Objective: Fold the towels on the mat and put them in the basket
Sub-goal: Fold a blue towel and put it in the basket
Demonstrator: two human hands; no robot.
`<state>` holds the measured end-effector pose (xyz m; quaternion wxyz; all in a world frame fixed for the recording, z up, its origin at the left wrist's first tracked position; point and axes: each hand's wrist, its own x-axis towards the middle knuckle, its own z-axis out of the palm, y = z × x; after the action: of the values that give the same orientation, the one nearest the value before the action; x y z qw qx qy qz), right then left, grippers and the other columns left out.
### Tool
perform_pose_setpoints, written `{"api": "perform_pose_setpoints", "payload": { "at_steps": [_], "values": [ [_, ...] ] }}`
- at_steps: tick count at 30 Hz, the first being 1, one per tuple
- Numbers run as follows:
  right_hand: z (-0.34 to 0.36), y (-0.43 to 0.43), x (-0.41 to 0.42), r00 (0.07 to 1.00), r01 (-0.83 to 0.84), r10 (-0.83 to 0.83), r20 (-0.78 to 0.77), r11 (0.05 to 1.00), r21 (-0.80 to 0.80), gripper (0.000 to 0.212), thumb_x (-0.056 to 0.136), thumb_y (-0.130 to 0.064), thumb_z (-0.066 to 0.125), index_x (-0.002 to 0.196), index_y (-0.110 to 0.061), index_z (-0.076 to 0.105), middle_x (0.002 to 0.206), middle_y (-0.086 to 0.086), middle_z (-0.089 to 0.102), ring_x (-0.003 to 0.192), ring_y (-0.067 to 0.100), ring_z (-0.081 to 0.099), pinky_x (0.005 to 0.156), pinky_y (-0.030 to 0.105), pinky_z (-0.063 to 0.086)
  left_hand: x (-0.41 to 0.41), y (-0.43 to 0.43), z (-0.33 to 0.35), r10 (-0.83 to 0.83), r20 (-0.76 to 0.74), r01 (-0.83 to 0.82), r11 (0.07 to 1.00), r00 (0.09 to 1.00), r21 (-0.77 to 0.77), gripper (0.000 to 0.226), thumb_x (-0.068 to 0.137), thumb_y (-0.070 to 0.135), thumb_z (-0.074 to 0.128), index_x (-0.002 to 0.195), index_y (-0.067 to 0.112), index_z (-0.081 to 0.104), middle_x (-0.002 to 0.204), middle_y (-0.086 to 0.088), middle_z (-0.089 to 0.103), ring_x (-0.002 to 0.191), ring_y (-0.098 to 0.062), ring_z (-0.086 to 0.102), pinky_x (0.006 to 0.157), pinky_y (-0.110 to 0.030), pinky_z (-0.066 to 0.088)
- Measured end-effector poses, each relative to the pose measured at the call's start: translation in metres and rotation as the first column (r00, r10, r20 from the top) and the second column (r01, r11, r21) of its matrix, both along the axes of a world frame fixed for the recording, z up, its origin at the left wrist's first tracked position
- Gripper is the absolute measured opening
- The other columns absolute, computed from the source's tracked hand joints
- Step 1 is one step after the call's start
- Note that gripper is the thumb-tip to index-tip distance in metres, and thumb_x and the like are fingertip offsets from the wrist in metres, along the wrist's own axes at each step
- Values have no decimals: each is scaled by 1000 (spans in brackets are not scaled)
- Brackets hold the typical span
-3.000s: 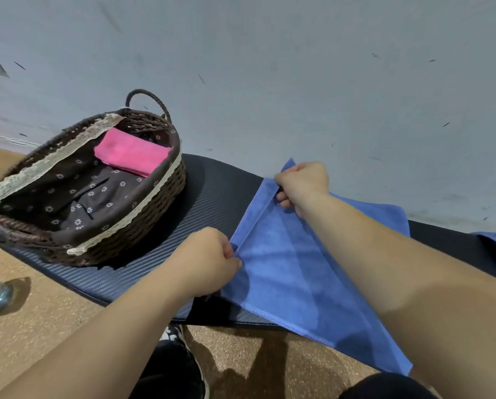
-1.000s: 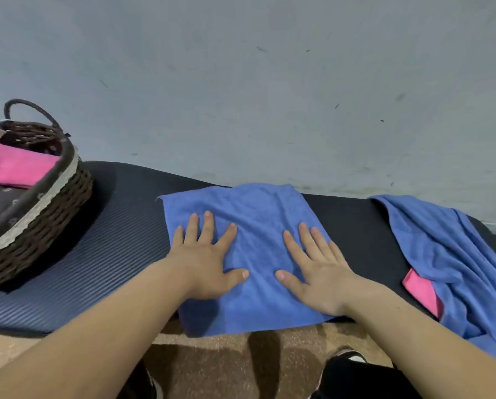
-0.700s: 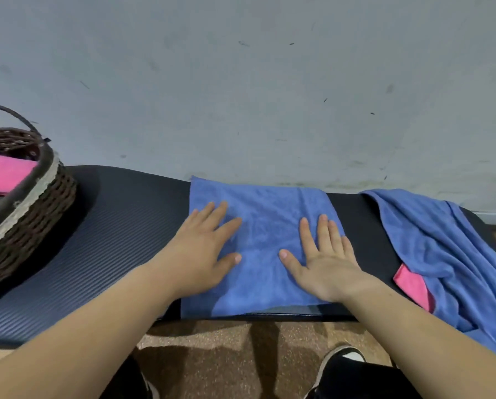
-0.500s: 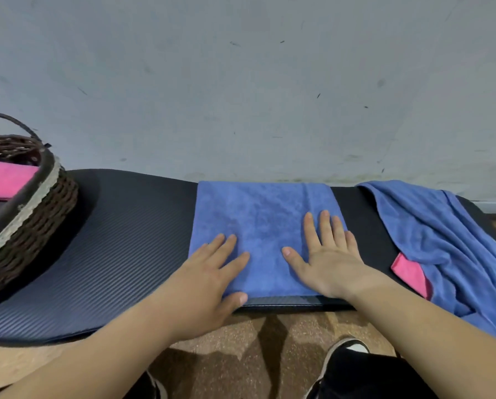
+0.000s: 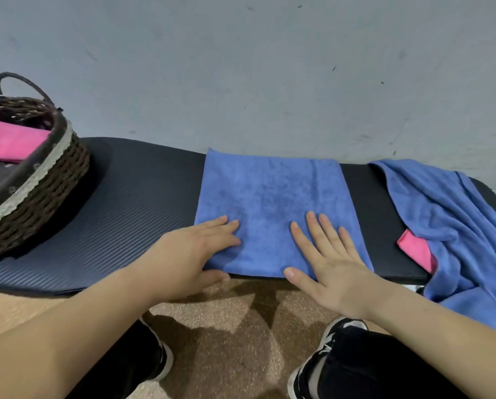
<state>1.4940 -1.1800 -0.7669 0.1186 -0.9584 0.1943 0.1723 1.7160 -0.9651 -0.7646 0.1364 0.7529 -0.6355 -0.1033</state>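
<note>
Half-folded blue towel at mat edge, both hands flat, nothing gripped.

Risk, as judged: near hem of the blue terry towel folded into a rectangle [image 5: 272, 208] flush with the front edge of the ribbed black foam mat [image 5: 131, 211]; a careless drag toward the body likely to pull layers off the edge and undo the fold. Also possible: layers shearing apart on the next fold if pinched unevenly. Rumpled loose blue towel [image 5: 454, 226] at right, draped over mat edge, partly covering a pink cloth [image 5: 416, 250]; prone to slipping to the floor if snagged. Left hand [image 5: 189, 254] palm down at towel's near left corner, fingers extended on fabric, thumb over mat edge. Right hand [image 5: 327, 260] spread wide, palm down, fingertips on towel, heel past the edge. Dark woven wicker basket with lace trim [image 5: 39, 191] far left on the mat, a folded pink towel [image 5: 8, 142] inside, well apart from the hands.
</note>
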Motion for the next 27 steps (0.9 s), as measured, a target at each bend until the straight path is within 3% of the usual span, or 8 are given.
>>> {"api": "perform_pose_setpoints", "payload": {
  "at_steps": [4, 7, 10, 12, 17, 21, 25, 27],
  "values": [
    [0, -1, -11, 994, -99, 100, 48, 995, -28, 92, 84, -87, 11, 153, -43, -31, 158, -9, -46, 145, 13, -43, 122, 40, -21, -5, 9, 5, 35, -90, -42, 997, 995, -70, 13, 93, 30, 71, 105, 25, 71, 148, 11, 55, 145, -7, 41, 114, -33, 44],
    [0, -11, -19, 977, -124, 128, 170, 992, -34, 83, 90, -77, 21, 161, -42, -5, 168, -10, -21, 155, 12, -22, 128, 36, -6, -7, 16, 13, 113, -97, -125, 985, 989, -123, 24, 95, 34, 60, 114, 23, 70, 136, 10, 66, 132, -9, 57, 104, -36, 53],
    [10, -25, -27, 950, -69, 47, 307, 996, 59, 60, 101, -34, 54, 158, -33, 35, 167, -12, 19, 155, 6, 17, 126, 35, 24, -5, 25, 23, 211, -62, -217, 970, 975, -112, 30, 95, 37, 52, 120, 29, 66, 123, 14, 72, 111, -14, 70, 88, -39, 59],
    [18, -33, -34, 929, -34, 0, 369, 996, 86, 55, 97, -13, 61, 149, -29, 53, 158, -15, 41, 147, 3, 37, 118, 36, 39, -2, 27, 29, 245, -55, -248, 965, 968, -79, 28, 96, 33, 52, 120, 34, 66, 117, 16, 74, 103, -15, 72, 83, -38, 59],
    [43, -36, -45, 912, 55, -137, 387, 975, 216, 37, 98, -12, 62, 130, -30, 70, 126, -19, 71, 111, 4, 65, 88, 12, 47, 4, 31, 42, 358, -173, -375, 924, 918, -73, 31, 93, 10, 69, 109, 35, 72, 86, 24, 72, 72, 4, 64, 64, -10, 44],
    [69, -44, -49, 925, 139, -278, 259, 882, 449, 5, 94, -26, 74, 92, -28, 77, 86, -4, 74, 79, 16, 67, 71, 27, 50, 2, 33, 54, 394, -367, -439, 898, 843, -43, 20, 91, 14, 72, 95, 33, 74, 81, 17, 74, 67, -7, 66, 62, -19, 50],
    [94, -56, -51, 919, 203, -380, 102, 679, 705, 9, 91, -20, 77, 83, -16, 77, 71, 4, 70, 64, 9, 63, 61, 20, 50, 7, 36, 64, 331, -607, -395, 918, 722, 30, 10, 90, 28, 75, 100, 27, 77, 88, 0, 78, 84, -34, 70, 84, -46, 56],
    [99, -60, -47, 893, 221, -444, 72, 573, 789, 10, 95, -12, 71, 86, -8, 74, 69, 2, 68, 62, 9, 64, 60, 19, 52, 12, 36, 68, 302, -744, -389, 919, 596, 61, 25, 87, 38, 76, 105, 21, 76, 95, -7, 79, 94, -39, 71, 90, -54, 55]
  ]
}}
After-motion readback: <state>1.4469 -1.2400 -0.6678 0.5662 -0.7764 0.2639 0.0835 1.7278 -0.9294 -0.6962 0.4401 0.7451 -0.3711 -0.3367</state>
